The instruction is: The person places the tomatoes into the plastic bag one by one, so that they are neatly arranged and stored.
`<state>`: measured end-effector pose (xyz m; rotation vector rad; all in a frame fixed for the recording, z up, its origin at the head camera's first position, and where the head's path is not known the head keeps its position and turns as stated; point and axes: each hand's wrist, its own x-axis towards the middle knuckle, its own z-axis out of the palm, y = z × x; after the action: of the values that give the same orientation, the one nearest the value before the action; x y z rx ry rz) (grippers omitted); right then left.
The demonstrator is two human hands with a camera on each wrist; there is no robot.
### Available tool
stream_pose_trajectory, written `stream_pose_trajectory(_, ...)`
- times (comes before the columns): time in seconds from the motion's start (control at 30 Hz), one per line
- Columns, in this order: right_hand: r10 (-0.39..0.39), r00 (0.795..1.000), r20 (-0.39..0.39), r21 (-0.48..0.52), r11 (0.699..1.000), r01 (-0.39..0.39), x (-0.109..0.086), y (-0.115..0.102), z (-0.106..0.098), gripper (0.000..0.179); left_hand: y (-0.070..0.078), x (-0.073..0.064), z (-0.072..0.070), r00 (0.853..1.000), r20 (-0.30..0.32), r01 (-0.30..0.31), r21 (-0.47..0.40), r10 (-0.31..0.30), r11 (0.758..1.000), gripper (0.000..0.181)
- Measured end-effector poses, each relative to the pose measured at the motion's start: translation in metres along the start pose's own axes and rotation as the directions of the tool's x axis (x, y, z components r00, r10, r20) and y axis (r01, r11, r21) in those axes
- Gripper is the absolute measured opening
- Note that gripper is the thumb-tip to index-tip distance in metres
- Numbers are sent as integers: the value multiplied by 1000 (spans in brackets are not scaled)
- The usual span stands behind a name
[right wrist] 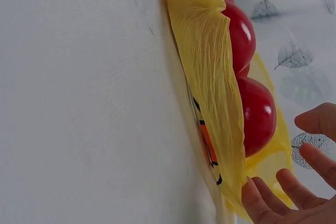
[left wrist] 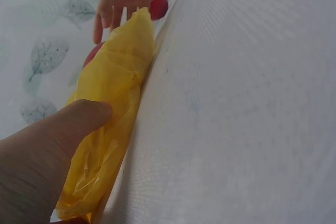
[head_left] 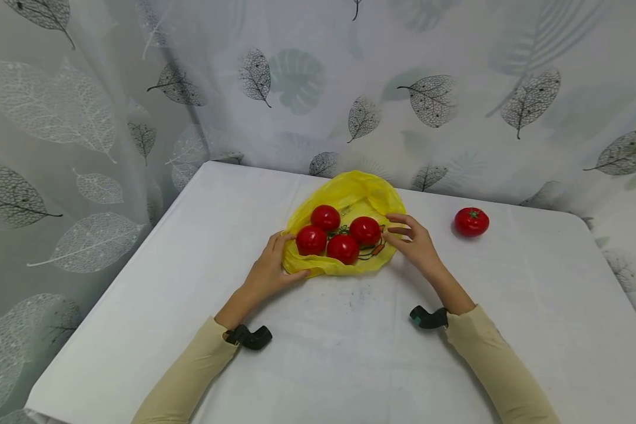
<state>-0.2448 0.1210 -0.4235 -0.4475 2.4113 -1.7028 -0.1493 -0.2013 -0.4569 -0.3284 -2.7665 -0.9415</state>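
Observation:
A yellow plastic bag lies on the table with its mouth spread wide and its rim standing up. Inside sit several red tomatoes, close together, with green stem parts showing between them. My left hand cups the bag's left side, its thumb against the outer front wall and its fingers at the left rim. In the left wrist view that thumb lies on the wrinkled plastic; the other fingers are hidden. My right hand is at the right rim, fingers spread apart, one fingertip right at the plastic edge.
One more tomato stands alone on the white table, right of the bag. Behind the table hangs a curtain with a leaf print. Each wrist wears a black camera mount.

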Motion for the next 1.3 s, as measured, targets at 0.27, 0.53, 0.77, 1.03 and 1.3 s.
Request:
stream_pose_trajectory(0.27,-12,995,-94,14,1000,13,-6,6,-17,45,1,3,0,1000,-8,-5,-5,5,1000,81)
stream_pose_trajectory(0.53,1,979,-202,-16,1000,-5,-16,15,-36,48,0,3,1,1000,6,3,-12,-3,1000,81)
stream_pose_trajectory(0.77,19,964,-264,-13,1000,-23,-20,19,-51,49,-1,4,1,1000,-3,-2,5,2,1000,81)
stream_pose_trajectory(1.03,-21,941,-338,-31,999,11,-26,35,-67,46,-4,3,1,1000,1,-2,-3,2,1000,81)
stream_pose_trajectory(1.3,-3,868,-497,-18,1000,-7,-40,38,-78,37,-2,1,1,1000,1,5,-2,-5,1000,81)
